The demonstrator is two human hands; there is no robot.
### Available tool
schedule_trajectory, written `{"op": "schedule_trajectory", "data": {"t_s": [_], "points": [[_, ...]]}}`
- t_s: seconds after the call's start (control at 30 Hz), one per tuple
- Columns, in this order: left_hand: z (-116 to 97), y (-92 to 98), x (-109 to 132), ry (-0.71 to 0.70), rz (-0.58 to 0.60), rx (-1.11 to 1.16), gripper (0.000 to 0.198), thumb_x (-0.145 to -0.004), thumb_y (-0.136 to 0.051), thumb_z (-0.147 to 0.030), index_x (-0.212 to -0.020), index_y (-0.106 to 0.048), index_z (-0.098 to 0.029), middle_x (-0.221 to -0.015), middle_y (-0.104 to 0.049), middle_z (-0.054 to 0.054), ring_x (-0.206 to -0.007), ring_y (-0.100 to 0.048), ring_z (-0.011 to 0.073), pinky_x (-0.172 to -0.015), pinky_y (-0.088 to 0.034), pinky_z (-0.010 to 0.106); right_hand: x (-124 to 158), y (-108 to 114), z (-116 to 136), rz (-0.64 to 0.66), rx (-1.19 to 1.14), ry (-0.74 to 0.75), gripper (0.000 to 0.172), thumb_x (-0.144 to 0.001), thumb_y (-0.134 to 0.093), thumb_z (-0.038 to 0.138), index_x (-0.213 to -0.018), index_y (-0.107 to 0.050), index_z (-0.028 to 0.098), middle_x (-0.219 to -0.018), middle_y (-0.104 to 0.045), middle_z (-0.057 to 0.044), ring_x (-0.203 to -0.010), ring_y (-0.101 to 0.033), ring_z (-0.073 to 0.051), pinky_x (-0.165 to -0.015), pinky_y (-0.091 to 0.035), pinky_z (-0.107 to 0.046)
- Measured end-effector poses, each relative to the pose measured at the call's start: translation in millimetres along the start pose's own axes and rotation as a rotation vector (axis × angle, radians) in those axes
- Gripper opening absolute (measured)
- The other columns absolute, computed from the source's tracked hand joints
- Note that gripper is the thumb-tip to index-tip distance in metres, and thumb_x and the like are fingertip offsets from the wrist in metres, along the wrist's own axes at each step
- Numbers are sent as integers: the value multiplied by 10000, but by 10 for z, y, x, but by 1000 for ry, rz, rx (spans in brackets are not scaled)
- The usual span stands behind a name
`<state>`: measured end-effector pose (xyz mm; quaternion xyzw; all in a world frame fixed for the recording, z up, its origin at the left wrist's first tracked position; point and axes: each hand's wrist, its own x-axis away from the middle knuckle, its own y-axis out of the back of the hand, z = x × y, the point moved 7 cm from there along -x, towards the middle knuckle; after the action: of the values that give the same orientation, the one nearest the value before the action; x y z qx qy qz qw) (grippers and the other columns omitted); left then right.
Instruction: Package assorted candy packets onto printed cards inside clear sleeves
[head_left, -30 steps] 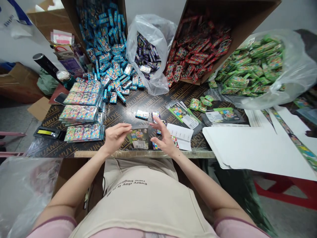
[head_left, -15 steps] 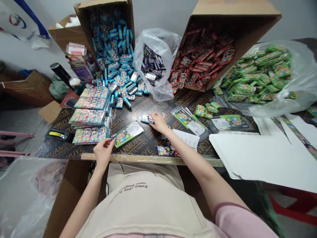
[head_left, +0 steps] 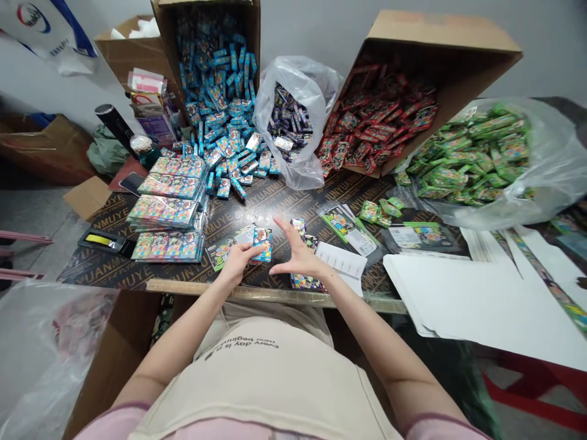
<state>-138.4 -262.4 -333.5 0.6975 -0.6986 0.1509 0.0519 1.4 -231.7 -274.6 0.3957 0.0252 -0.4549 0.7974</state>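
My left hand [head_left: 237, 261] pinches a small blue pack [head_left: 262, 244] upright above the dark table [head_left: 114, 269], over a clear sleeve with a green printed card [head_left: 224, 247]. My right hand [head_left: 296, 253] hovers just right of the pack, fingers spread and empty. A few small packs [head_left: 304, 233] lie behind my right hand, and more packs [head_left: 303, 282] lie at the table's front edge. A white slip of paper [head_left: 342, 260] is to the right.
Stacks of filled sleeves [head_left: 167, 211] stand at the left. Behind are a box of blue packs [head_left: 217, 91], a bag of purple packs [head_left: 291, 119], a box of red packs [head_left: 380, 116] and a bag of green packs [head_left: 472, 153]. White sheets [head_left: 477, 293] lie at right.
My right hand came back from reaching across the table and the blue pack passed to my left hand, which let go of the sleeve's corner. The sleeve now lies flat.
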Motion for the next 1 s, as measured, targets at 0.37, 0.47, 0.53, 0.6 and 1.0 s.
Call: {"op": "schedule_trajectory", "data": {"t_s": [0.37, 0.47, 0.53, 0.6, 1.0], "points": [[-73, 350, -285, -420, -93, -1362, 972, -622, -792, -389, -1451, -347, -148, -1335, -520, 213, -1267, -454, 377, -1097, -230, 619, 247, 116, -315, -197, 387, -73, 687, -696, -690, 347, -1324, -452, 205, -1264, -585, -122, -1157, -524, -313, -1018, -286, -467], [-11, 247, -243, -493, 12, -1415, 986, -652, -738, -327, -1490, -251, -148, -1249, -549, 167, -1201, -500, 329, -1114, -223, 572, 277, 219, -373, -218, 539, -115, 668, -743, -673, 360, -1350, -437, 215, -1308, -559, -129, -1196, -493, -315, -1042, -229, -484], [-44, 159, -161, -589, 54, -1371, 1032, -649, -720, -316, -1514, -175, -173, -1249, -532, 143, -1206, -490, 312, -1128, -209, 547, 288, 256, -349, -193, 620, -126, 667, -750, -671, 329, -1365, -432, 224, -1325, -545, -124, -1214, -474, -309, -1062, -192, -490], [-104, 119, -89, -663, 63, -1319, 1058, -653, -702, -298, -1528, -114, -203, -1244, -519, 126, -1191, -489, 301, -1128, -218, 530, 295, 241, -300, -120, 662, -123, 667, -741, -675, 294, -1363, -442, 230, -1315, -553, -118, -1216, -468, -310, -1072, -170, -498], [120, -166, -207, -591, 416, -1520, 821, -653, -760, -338, -1397, -430, -227, -1301, -474, 162, -1206, -450, 337, -1023, -353, 491, 437, -37, -428, 90, 614, -144, 698, -715, -683, 270, -1365, -433, 218, -1243, -596, -111, -1158, -503, -302, -1053, -176, -510]]}}
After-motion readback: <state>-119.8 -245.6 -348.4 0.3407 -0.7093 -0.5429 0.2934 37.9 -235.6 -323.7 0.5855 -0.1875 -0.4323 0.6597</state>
